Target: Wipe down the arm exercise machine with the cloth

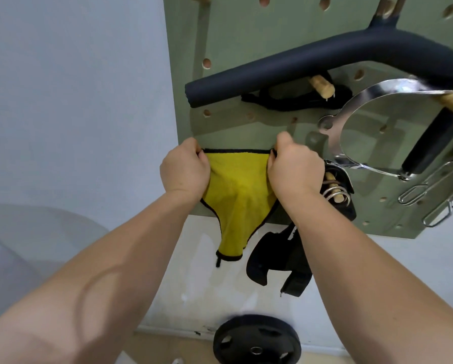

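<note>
A yellow cloth [236, 190] with black trim hangs stretched between my two hands, in front of the lower part of a green pegboard [246, 43]. My left hand [184, 170] grips its upper left corner and my right hand [293, 166] grips its upper right corner. The cloth's top edge runs taut between them and its lower part droops to a point. Above the cloth a dark padded bar [285, 72] of the exercise gear hangs across the pegboard.
A chrome cable handle [377, 127] with a black grip and metal clips [430, 195] hang at the right. Black straps [280, 261] dangle below my right wrist. A black weight plate [257, 340] leans at the wall's foot. Wooden pegs stick out of the board.
</note>
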